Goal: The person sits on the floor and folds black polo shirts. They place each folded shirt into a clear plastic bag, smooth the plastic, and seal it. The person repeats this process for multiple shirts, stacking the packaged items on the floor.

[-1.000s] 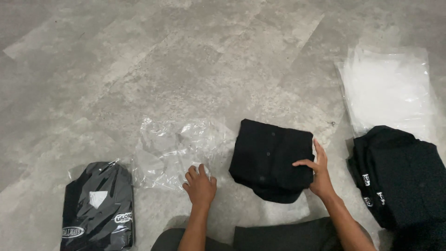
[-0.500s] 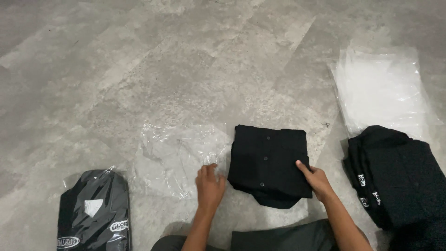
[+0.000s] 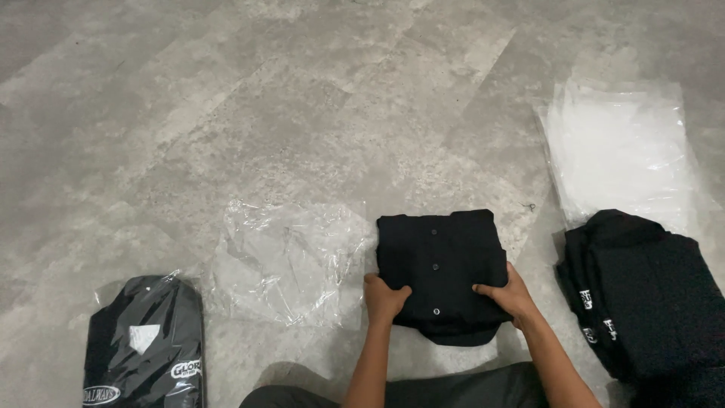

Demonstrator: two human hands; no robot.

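Nearest, both hands grip the near edge of a folded black shirt point(image 3: 440, 264) lying flat on the grey floor point(image 3: 302, 113) — the left hand point(image 3: 385, 297) closed over its near-left corner, the right hand point(image 3: 507, 296) over its near-right corner, thumbs on top, as if to keep the fold together. The shirt sits button-side up. Just to its left lies a crumpled clear plastic bag point(image 3: 287, 261), touching its edge. Farther left sits a bagged dark garment point(image 3: 145, 344). To the right lies a pile of black garments point(image 3: 649, 295) — beyond it, a stack of clear bags point(image 3: 619, 147).
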